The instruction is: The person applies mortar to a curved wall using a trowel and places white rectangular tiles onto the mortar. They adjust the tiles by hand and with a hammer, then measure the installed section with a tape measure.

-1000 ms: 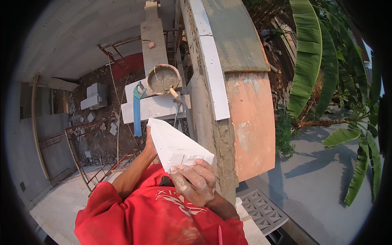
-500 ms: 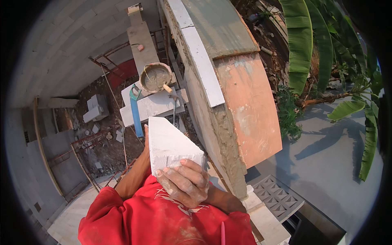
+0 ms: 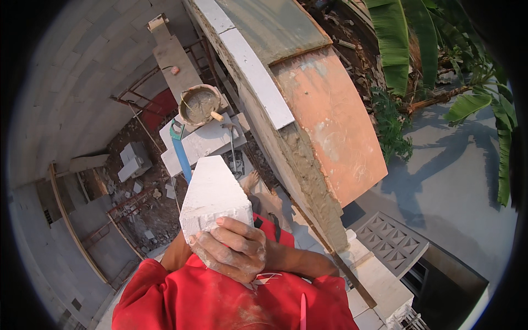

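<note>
In front of my chest I hold a white lightweight concrete block (image 3: 215, 190), its long face slanting away from me and its rough short end toward me. My right hand (image 3: 234, 248) is closed over the near end, dusty fingers pressed on the edge. My left forearm (image 3: 176, 253) runs up behind the block, which hides the left hand. To the right stands a block wall with wet grey mortar (image 3: 311, 165) along its top. White blocks (image 3: 257, 77) lie on the mortar farther up, ending where the bare mortar stretch starts.
Beyond the block, a bucket of mortar (image 3: 188, 113) with a wooden-handled tool (image 3: 216, 116) stands on planks. A blue handsaw (image 3: 180, 151) and a hammer (image 3: 231, 137) lie nearby. Red scaffold bars (image 3: 129, 203) and rubble are below left. Banana leaves (image 3: 389, 47) hang beyond the wall.
The block has turned and come left and slightly nearer my chest, with my right hand still on it. My left fingers, partly visible earlier beside the block, are now hidden. The view has shifted.
</note>
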`<state>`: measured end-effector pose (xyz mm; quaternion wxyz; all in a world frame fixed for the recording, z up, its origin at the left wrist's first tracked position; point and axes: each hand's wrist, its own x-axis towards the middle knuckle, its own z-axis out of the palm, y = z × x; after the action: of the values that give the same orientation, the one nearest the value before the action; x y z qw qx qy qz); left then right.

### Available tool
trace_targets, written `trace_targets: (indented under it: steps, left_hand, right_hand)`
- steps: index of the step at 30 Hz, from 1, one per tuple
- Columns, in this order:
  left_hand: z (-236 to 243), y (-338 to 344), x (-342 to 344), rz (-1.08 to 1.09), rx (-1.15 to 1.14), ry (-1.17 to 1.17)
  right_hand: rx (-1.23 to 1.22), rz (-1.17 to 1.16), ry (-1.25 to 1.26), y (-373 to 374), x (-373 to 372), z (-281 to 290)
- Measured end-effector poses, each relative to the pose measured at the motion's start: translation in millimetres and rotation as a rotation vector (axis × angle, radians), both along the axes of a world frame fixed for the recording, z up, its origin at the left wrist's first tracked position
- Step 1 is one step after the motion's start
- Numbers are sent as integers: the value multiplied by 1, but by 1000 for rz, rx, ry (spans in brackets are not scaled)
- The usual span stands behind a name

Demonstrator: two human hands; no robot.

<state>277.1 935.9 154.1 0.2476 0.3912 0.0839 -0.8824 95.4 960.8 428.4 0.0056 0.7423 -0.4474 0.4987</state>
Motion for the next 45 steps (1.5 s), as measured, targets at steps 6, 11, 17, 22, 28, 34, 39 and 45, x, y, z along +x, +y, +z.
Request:
trace_targets:
  steps: [6, 11, 17, 22, 28, 34, 39, 45]
  left_hand:
    - [-2, 0, 0, 39, -43, -76]
    - [-2, -14, -8, 159, -162, -190]
    - [17, -45, -32, 248, -363, -204]
    - [35, -36, -73, 117, -521, -273]
    - [53, 5, -168, -269, -1066, -171]
    - [51, 27, -233, -539, -1228, 59]
    - [4, 14, -233, -695, -1483, -203]
    - [-80, -93, -149, -808, -1524, -660]
  right_hand:
    - [-9, 17, -13, 8, 3, -1]
    - [50, 15, -74, 21, -10, -1]
    - [624, -230, -441, 69, -126, 17]
    - [1187, -258, -240, 75, -145, -34]
    - [1288, -187, -426, 75, -133, -108]
    - [1105, -460, -631, 131, -168, -161]
    - [1014, -753, -350, 172, -210, -223]
    - [986, -928, 25, 190, -240, -313]
